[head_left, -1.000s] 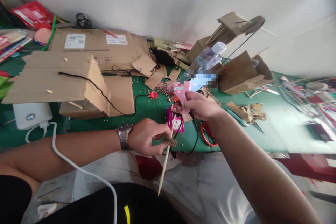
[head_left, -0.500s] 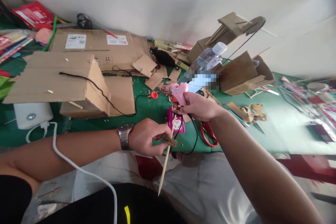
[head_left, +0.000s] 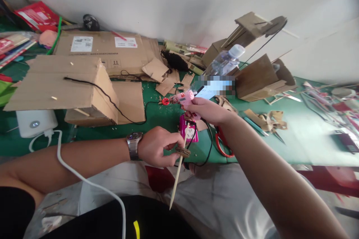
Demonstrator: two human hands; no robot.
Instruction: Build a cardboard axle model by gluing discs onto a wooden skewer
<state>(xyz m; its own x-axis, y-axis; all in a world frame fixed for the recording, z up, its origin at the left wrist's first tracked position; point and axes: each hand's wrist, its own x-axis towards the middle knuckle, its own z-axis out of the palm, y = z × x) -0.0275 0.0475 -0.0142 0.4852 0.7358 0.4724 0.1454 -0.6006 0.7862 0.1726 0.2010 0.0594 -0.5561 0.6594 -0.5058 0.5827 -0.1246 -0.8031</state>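
Note:
My left hand (head_left: pixel 159 147), wearing a steel-banded watch (head_left: pixel 134 145), is closed on a small cardboard disc (head_left: pixel 183 152). A pointed wooden skewer (head_left: pixel 175 188) runs through the disc, its tip slanting down towards my lap. Farther forward, my right hand (head_left: pixel 210 111) is wrapped round a pink hot glue gun (head_left: pixel 186 98); its grip is partly hidden by the fingers. Below the gun lies a magenta power socket (head_left: pixel 189 132) with a black cord near it. Red-handled scissors (head_left: pixel 223 147) rest under my right forearm.
A cardboard box model (head_left: pixel 92 93) with a black string stands at left, beside a white power bank (head_left: pixel 36 125). A plastic bottle (head_left: pixel 223 63), a phone (head_left: pixel 214 87) and another cardboard model (head_left: pixel 262 78) are at back right. Cardboard scraps (head_left: pixel 166 86) litter the green table.
My right hand has turned the glue gun, so its body lies flatter and more to the left. The left hand, disc and skewer have stayed about where they were.

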